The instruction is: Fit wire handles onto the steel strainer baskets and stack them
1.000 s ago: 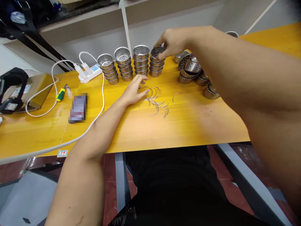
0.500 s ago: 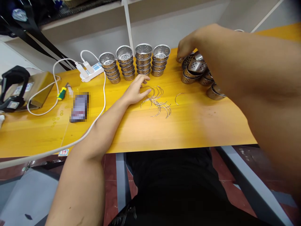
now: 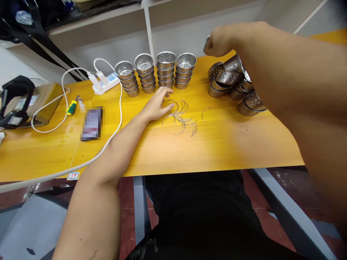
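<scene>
My left hand (image 3: 159, 104) rests on the table with its fingers apart, beside a loose pile of thin curved metal wires (image 3: 180, 117). One more curved wire (image 3: 204, 114) lies to the right of the pile. My right hand (image 3: 219, 40) is raised over the back of the table, fingers closed round a metal cup (image 3: 208, 40); only a sliver of its shiny edge shows, the rest being hidden by the hand. Below that hand is a jumbled heap of perforated metal cups (image 3: 227, 78), partly covered by my right forearm.
Stacks of perforated metal cups (image 3: 166, 68) stand in a row along the back. Left of them are a white power strip (image 3: 107, 85) with cables, a phone (image 3: 92, 123), a green-yellow screwdriver (image 3: 71, 107) and a cardboard box (image 3: 50, 103). A white cable (image 3: 121, 104) runs under my left arm's side.
My right hand has risen from the table's back beside the heap, with a metal cup in it. My left hand and the wires stay in place.
</scene>
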A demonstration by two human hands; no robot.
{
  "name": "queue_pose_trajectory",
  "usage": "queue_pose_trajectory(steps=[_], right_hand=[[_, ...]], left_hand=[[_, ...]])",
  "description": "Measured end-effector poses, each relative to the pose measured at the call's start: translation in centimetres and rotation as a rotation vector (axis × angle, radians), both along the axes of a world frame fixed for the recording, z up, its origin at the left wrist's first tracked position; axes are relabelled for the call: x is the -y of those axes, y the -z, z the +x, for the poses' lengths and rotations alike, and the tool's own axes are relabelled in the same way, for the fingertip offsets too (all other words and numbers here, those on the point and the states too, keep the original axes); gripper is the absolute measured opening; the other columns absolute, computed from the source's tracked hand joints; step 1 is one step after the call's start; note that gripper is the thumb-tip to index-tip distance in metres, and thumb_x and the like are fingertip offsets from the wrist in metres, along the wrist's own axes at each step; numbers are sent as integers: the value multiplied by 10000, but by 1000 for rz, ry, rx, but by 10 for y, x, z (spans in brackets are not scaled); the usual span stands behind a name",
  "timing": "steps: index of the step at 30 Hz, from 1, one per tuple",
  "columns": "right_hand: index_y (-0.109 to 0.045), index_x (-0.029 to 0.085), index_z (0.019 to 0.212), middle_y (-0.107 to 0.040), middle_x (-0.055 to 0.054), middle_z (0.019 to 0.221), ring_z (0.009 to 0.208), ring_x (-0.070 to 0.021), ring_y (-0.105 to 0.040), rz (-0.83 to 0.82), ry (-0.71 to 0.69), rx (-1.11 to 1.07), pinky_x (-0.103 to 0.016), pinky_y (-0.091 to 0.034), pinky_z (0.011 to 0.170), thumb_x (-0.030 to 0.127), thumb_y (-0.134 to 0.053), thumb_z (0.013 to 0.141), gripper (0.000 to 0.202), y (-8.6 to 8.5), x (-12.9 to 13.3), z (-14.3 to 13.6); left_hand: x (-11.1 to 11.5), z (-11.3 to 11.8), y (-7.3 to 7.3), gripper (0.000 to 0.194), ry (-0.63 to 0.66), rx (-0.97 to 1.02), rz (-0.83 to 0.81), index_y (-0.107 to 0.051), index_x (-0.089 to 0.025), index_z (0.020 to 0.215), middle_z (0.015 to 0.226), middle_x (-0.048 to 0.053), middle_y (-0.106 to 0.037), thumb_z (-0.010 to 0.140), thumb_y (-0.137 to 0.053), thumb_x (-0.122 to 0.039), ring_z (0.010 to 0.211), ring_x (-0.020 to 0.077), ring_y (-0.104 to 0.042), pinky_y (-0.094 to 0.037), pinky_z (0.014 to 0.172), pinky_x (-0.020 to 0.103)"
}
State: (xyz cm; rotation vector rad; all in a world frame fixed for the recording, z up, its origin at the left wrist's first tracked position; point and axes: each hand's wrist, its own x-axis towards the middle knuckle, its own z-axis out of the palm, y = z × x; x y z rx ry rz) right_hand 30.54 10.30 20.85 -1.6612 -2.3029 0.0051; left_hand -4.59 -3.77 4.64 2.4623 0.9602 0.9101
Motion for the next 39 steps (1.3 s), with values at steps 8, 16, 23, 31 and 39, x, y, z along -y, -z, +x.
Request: queue_pose_trajectory(steps=[8, 16, 23, 31, 39], right_hand=[[-757, 99, 1588, -888, -265, 1600, 1581, -557, -818, 272, -241, 7, -817, -608, 1385, 54, -755, 1149, 442, -32, 134, -36], [-752, 363, 1640, -864, -137, 1500, 1518, -517, -744, 75, -606, -171, -785, -548, 1340, 470, -729, 1226, 428, 69, 181, -65], [-818, 341, 1648, -717, -215, 1566, 1453, -548, -660, 114, -621, -195, -835, -531, 1284, 631, -799, 1159, 569, 120, 183, -67], [-808, 262, 1395, -673, -209, 1459, 1368, -505, -660, 110, -545, -257, -819, -572, 1267, 626, -779, 1167, 430, 133, 184, -63], [-750, 285, 1312, -672, -161, 1331, 1281, -447, -705, 85, -475, -442, -777, -642, 1265, 773, -776, 1204, 500, 134, 188, -67]], left_hand=[[-8, 2, 12, 826, -22, 71, -49, -557, -332, 1818, 1832, 217, -682, 1119, -907, -600, 1527, 394, -814, -744, 1240, 611], [-12, 7, 11, 1284, -44, 134, 90, -254, -382, 1984, 2021, 223, -480, 1041, -909, -956, 1876, 498, -593, -631, 1468, 724], [-5, 7, -1, 1075, -39, 57, 101, -480, -341, 1835, 1901, 182, -647, 988, -1032, -706, 1804, 474, -659, -530, 1580, 733], [-21, 6, 14, 1015, 74, 66, 199, -494, -320, 1802, 1780, 188, -645, 1035, -943, -811, 1761, 512, -651, -514, 1560, 749], [-20, 5, 12, 897, 46, 30, 178, -540, -297, 1731, 1723, 208, -639, 1080, -917, -787, 1740, 517, -640, -535, 1537, 782]])
